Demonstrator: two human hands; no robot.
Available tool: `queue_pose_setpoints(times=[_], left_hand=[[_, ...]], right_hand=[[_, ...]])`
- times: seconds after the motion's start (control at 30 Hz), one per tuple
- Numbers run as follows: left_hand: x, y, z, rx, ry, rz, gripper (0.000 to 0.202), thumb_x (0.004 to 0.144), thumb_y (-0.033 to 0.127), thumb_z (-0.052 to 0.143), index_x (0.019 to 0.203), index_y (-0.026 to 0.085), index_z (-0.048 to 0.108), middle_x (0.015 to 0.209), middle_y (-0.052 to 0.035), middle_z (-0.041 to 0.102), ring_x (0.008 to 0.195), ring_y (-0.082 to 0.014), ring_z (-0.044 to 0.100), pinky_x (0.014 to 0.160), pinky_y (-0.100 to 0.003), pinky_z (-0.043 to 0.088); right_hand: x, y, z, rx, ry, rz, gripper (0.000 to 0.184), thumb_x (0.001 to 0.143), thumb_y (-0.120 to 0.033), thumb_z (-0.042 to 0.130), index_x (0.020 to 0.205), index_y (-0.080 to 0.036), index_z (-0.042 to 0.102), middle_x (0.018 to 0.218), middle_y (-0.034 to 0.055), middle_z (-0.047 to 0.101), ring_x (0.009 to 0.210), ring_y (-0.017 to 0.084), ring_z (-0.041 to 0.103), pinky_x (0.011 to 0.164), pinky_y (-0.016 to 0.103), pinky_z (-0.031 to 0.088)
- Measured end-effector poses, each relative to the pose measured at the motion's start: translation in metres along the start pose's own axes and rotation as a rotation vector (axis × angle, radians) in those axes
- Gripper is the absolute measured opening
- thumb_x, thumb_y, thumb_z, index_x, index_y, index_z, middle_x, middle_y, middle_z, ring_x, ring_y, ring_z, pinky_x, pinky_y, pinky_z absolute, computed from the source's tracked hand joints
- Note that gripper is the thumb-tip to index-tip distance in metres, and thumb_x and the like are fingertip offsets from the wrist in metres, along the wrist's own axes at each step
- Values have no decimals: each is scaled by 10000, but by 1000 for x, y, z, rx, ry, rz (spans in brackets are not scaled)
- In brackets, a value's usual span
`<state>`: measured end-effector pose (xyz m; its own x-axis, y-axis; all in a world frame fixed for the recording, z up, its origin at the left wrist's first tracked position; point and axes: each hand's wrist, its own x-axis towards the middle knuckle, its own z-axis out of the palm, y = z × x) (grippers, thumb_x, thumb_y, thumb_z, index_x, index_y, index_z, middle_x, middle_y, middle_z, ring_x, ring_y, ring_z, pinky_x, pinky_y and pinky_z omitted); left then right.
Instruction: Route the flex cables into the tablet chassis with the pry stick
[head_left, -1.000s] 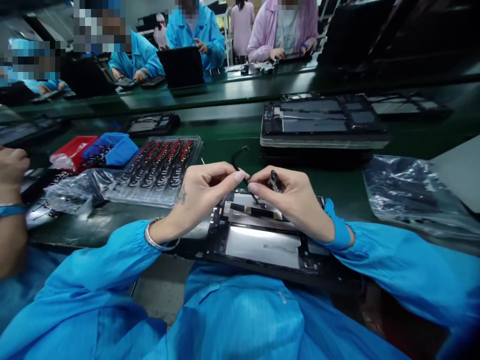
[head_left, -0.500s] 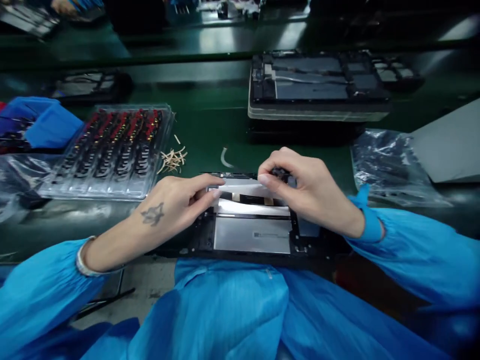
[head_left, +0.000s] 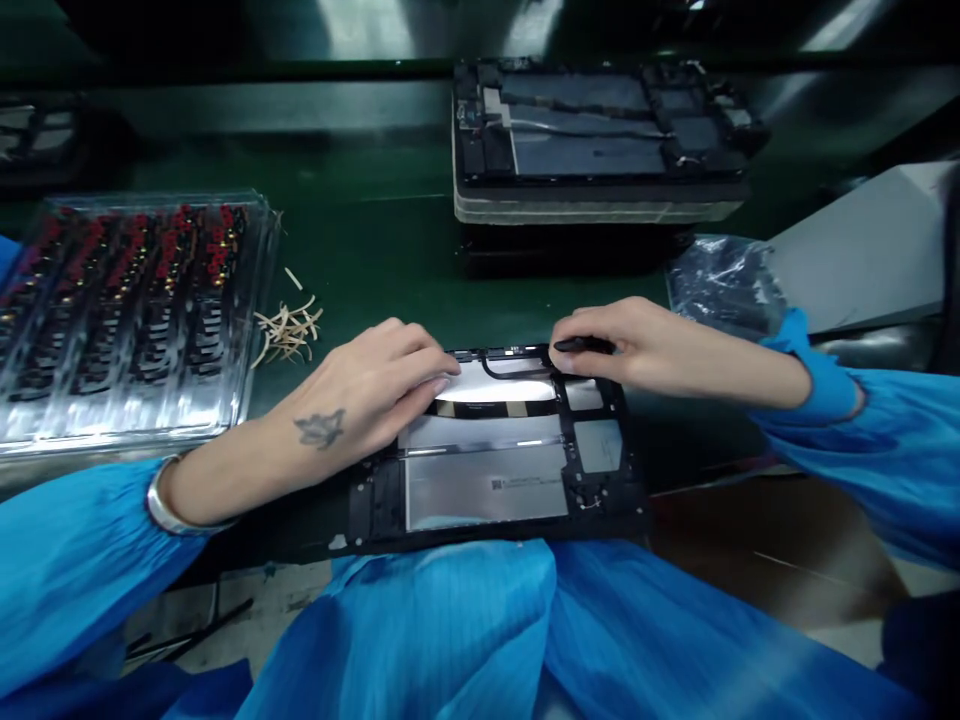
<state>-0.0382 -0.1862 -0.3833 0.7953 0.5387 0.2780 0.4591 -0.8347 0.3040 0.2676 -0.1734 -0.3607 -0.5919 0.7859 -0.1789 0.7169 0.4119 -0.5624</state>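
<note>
Flat black-framed device with silver panels (head_left: 480, 475) lies at the dark green table's (head_left: 360, 240) near edge. My right hand (head_left: 634, 340) grasps a slim black object (head_left: 583, 344) by the thin black cable (head_left: 519, 376); left hand (head_left: 386, 385) touches the frame, grip unclear. Step: probably cable handling. Next move calls for light, steady fingertips.

Small red and black parts (head_left: 176, 250) are held in rows in a clear tray (head_left: 135, 437). Thin tan strips (head_left: 289, 331) are heaped beside it. A plastic bag (head_left: 721, 285) is seen by a pale box (head_left: 862, 250).
</note>
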Motion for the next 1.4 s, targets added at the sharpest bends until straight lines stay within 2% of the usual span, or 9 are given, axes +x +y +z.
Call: queue_pose_setpoints(times=[0.13, 0.33, 0.5, 0.7, 0.93, 1.07, 1.17, 1.27, 1.4], left_hand=[[5, -6, 7, -45, -96, 15, 266, 1047, 238, 428, 1260, 163, 568, 1413, -129, 550, 1259, -229, 566, 1011, -354, 509], [5, -13, 19, -23, -150, 53, 279, 1058, 237, 397, 1297, 157, 516, 1498, -131, 500, 1372, -218, 505, 1084, -342, 488], [1, -18, 23, 27, -157, 86, 387, 1044, 271, 436, 1427, 218, 462, 1586, -94, 424, 1391, -244, 497, 1087, -382, 495], [3, -15, 21, 73, -167, 110, 317, 1065, 229, 372, 1341, 168, 514, 1566, -92, 448, 1358, -202, 513, 1085, -331, 485], [1, -20, 21, 109, -224, 142, 376, 1049, 223, 408, 1421, 194, 449, 1624, -75, 367, 1427, -212, 441, 1119, -342, 458], [8, -15, 18, 170, -191, 199, 292, 1051, 184, 373, 1306, 151, 510, 1577, -125, 432, 1361, -236, 518, 1068, -352, 506], [15, -11, 15, 341, -149, 297, 292, 1054, 152, 312, 1206, 121, 559, 1481, -140, 548, 1283, -258, 594, 1000, -362, 557], [20, -7, 11, 494, -104, 414, 352, 1051, 114, 270, 1201, 86, 587, 1396, -166, 618, 1225, -275, 645, 1001, -403, 564], [20, -5, 8, 527, -64, 493, 324, 1034, 85, 328, 1192, 39, 607, 1344, -227, 636, 1206, -305, 663, 1008, -441, 560]], right_hand=[[4, 6, -1, 9, -18, 17, 219, 912, -339, 576, 781, -208, 693, 685, 4, 643, 569, 139, 513, 538, 295, 295], [5, 7, 2, -14, -10, 52, 178, 898, -309, 605, 784, -214, 705, 658, -4, 628, 543, 133, 494, 524, 289, 257], [5, 4, 3, -37, 5, 66, 178, 899, -293, 606, 769, -215, 700, 662, -2, 642, 549, 133, 499, 540, 290, 266], [6, 3, 4, -65, -15, 94, 184, 902, -292, 598, 769, -210, 695, 674, 7, 646, 563, 144, 519, 539, 294, 278], [4, 5, 4, -97, -22, 69, 199, 910, -316, 580, 773, -208, 678, 680, 5, 639, 579, 144, 519, 543, 296, 277], [3, 5, 4, -77, -12, 81, 216, 913, -328, 582, 754, -204, 659, 645, -5, 613, 550, 128, 493, 538, 294, 268], [1, 6, 2, -48, -17, 84, 239, 924, -366, 568, 779, -198, 657, 629, -17, 598, 529, 115, 483, 526, 284, 266], [0, 5, 0, -20, -32, 81, 284, 940, -413, 547, 798, -191, 652, 630, -22, 597, 529, 107, 486, 524, 274, 272], [-1, 4, 1, -18, 0, 95, 332, 949, -457, 532, 792, -187, 646, 599, -32, 564, 524, 102, 468, 516, 266, 270]])
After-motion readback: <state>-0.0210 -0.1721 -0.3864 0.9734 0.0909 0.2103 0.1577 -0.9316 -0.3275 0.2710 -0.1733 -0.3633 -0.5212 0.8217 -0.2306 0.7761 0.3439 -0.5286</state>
